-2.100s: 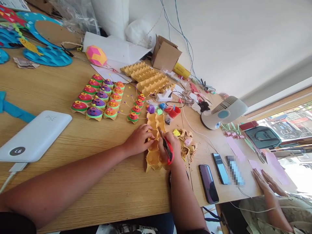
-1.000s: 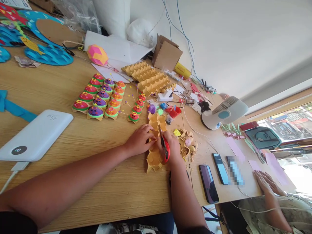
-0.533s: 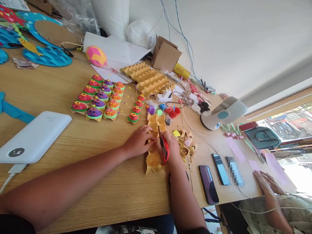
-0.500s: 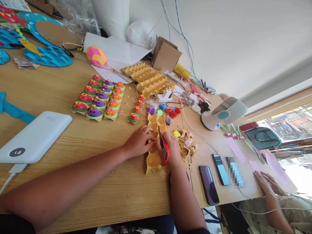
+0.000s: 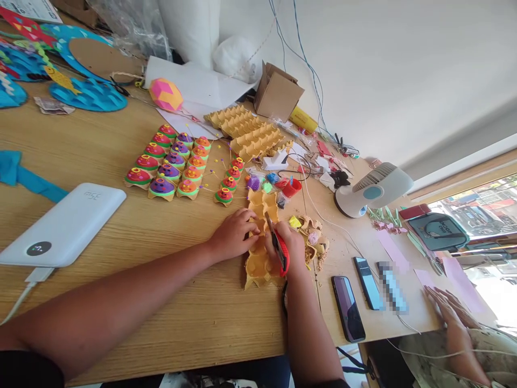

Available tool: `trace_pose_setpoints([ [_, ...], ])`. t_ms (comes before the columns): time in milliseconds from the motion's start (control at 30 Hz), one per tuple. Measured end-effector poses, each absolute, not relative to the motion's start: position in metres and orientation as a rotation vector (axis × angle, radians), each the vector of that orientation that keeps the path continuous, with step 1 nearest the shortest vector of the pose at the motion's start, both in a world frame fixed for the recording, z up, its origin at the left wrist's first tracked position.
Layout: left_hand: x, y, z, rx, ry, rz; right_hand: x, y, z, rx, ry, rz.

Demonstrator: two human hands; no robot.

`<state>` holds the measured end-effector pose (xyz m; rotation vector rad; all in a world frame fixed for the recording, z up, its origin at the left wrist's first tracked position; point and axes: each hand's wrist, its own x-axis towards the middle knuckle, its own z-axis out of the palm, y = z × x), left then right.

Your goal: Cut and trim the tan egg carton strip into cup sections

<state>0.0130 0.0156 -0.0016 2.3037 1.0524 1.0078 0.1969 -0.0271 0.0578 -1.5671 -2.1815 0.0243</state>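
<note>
Your right hand (image 5: 293,243) grips the cutter (image 5: 283,254), its tail swung toward five o'clock; left hand (image 5: 233,235) on egg tray (image 5: 259,264), grip unclear; cut seems unfinished.

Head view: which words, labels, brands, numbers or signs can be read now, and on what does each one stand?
"35W", upside down: on the white power bank.
Round display on it: lit marks, not readable.
Dark teal container: lettering, too unclear to read surely.
Yellow package: print too small.
White printed sheet at top left: print too blurred.
</note>
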Motion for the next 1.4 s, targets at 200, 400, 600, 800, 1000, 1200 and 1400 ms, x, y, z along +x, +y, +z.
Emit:
trace_pose_setpoints([
  [200, 0.0126, 0.0164, -0.0013, 2.299, 1.019, 1.022, 0.1917, -0.0232, 0.0551, -1.609, -2.172, 0.005],
  [400, 0.0128, 0.0158, -0.002, 2.289, 1.041, 1.005, 0.1962, -0.0261, 0.0572, -1.616, -2.169, 0.052],
  [600, 0.0127, 0.016, -0.0008, 2.293, 1.029, 1.008, 0.1939, -0.0255, 0.0581, -1.686, -2.062, 0.178],
  [800, 0.012, 0.016, 0.0008, 2.31, 1.028, 0.993, 0.193, -0.024, 0.0577, -1.685, -2.084, 0.161],
  [1000, 0.0129, 0.0154, -0.0008, 2.282, 1.028, 1.013, 0.1969, -0.028, 0.0616, -1.619, -2.179, 0.034],
  [1200, 0.0124, 0.0165, -0.0001, 2.277, 1.013, 1.019, 0.1945, -0.0209, 0.0538, -1.655, -2.109, 0.114],
  [1400, 0.0131, 0.0158, -0.001, 2.272, 1.035, 1.028, 0.1982, -0.0304, 0.063, -1.566, -2.131, 0.022],
])
